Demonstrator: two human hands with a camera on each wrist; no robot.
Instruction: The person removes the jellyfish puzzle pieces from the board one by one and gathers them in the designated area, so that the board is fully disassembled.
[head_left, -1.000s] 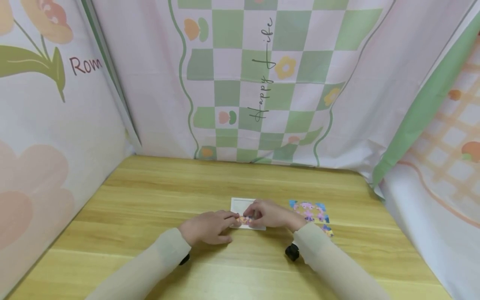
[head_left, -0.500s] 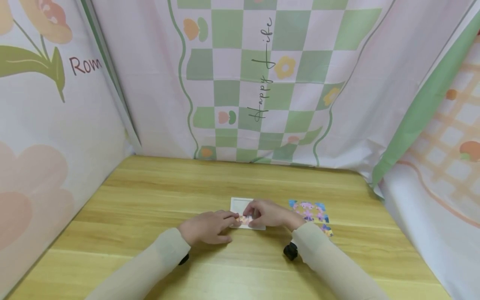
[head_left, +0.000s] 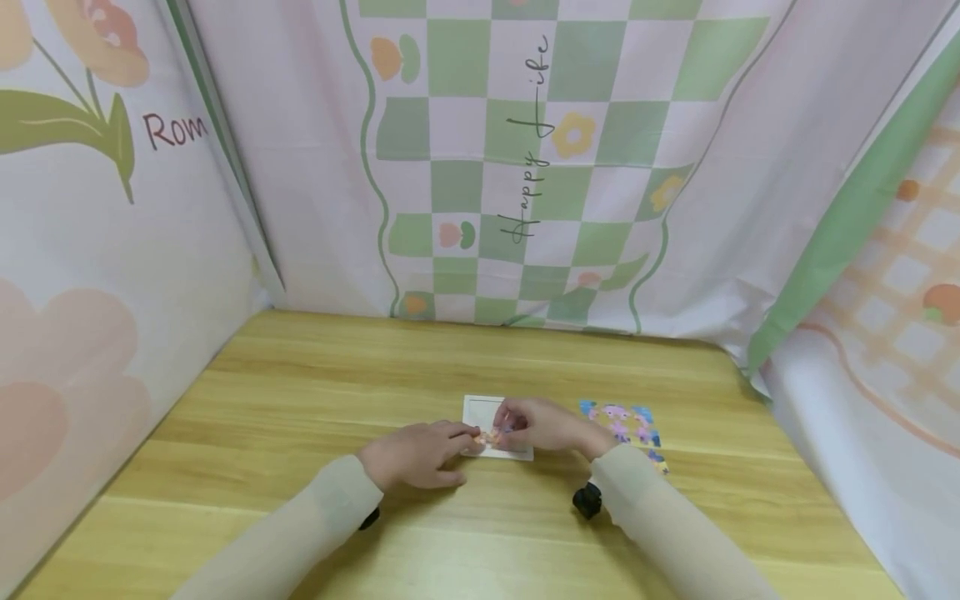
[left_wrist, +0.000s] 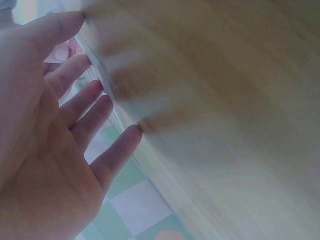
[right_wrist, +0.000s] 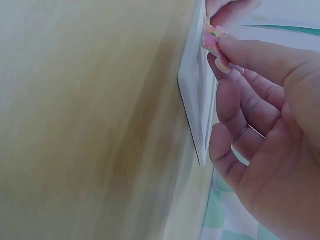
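Note:
In the right wrist view my right hand [right_wrist: 280, 100] pinches a small pink and yellow jigsaw piece [right_wrist: 222, 64] between thumb and index finger. The piece is tilted, just over a white puzzle tray [right_wrist: 196, 95]. In the head view that tray [head_left: 480, 408] lies flat on the table, and peach-coloured jigsaw pieces [head_left: 484, 438] show along its near side. My left hand [head_left: 420, 455] lies at the tray's left, its fingertips at the tray edge and the leftmost piece. The left wrist view shows those fingers [left_wrist: 120, 152] spread and fairly straight. My right fingers partly cover the tray.
Right of the tray, several pink, blue and purple jigsaw pieces [head_left: 617, 414] lie in rows; my right forearm partly hides them. The wooden table [head_left: 337, 358] ends at a printed curtain [head_left: 450, 192] behind. A small black device [head_left: 587, 501] sits at my right wrist.
My right fingers have shifted slightly right, and the piece they pinch looks more tilted than before, when the pieces lay in a flat strip. The left hand has stayed in place.

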